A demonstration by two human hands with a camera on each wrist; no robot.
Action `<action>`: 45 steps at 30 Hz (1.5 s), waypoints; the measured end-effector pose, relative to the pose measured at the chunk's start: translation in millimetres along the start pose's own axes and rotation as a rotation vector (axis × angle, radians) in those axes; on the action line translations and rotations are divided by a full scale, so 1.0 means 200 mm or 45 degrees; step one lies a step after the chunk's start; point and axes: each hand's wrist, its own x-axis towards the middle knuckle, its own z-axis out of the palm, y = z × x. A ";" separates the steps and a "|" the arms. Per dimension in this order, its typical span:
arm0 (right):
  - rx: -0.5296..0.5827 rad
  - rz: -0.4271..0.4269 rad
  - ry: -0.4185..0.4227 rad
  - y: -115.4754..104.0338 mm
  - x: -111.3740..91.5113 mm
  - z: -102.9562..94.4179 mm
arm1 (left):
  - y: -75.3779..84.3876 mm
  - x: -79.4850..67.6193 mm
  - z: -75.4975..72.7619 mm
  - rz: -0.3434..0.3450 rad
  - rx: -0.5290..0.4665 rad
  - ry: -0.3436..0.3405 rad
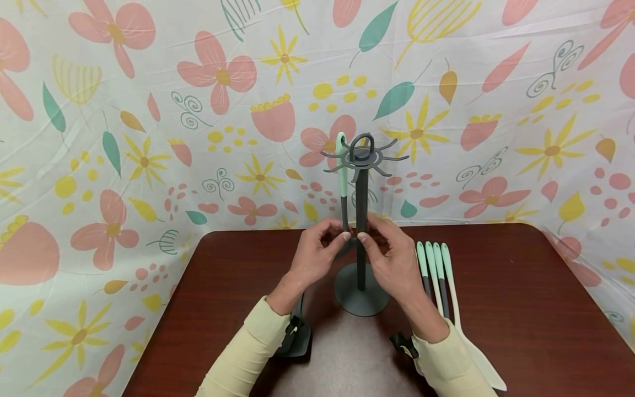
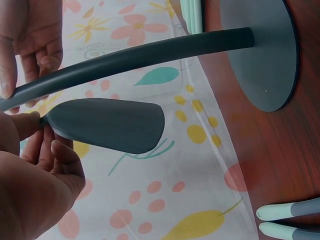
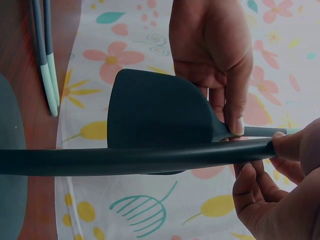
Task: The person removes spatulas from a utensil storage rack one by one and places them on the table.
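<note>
A dark grey utensil stand rises from a round base [image 1: 347, 298], with a post [image 1: 362, 209] and a ring of curved hooks [image 1: 379, 157] on top. Hanging by the hooks' left side is a spatula [image 1: 343, 184] with a mint-green handle and grey neck, its broad dark head [image 3: 155, 110] pointing down beside the post. My left hand [image 1: 317, 251] pinches the spatula's neck between thumb and fingers. With thumb and fingers, my right hand [image 1: 394, 264] grips the post at about the same height. In the left wrist view the spatula head [image 2: 110, 126] lies alongside the post.
Several mint-handled utensils [image 1: 448, 262] lie side by side to the right, partly under my right forearm. A dark utensil head [image 1: 297, 347] shows by my left sleeve on the brown table [image 1: 545, 309]. Behind hangs a floral cloth [image 1: 317, 82].
</note>
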 end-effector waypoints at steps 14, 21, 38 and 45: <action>-0.008 0.003 0.003 0.00 0.00 0.00 | -0.01 0.00 -0.01 -0.002 -0.014 0.015; -0.004 0.009 0.005 0.00 -0.01 0.00 | -0.01 0.00 -0.01 0.001 -0.002 0.012; 0.000 -0.008 0.010 0.00 0.00 0.00 | -0.03 -0.03 -0.08 -0.011 -0.005 0.041; 0.012 -0.005 0.009 0.01 0.00 0.00 | -0.06 -0.06 -0.12 -0.045 0.002 0.057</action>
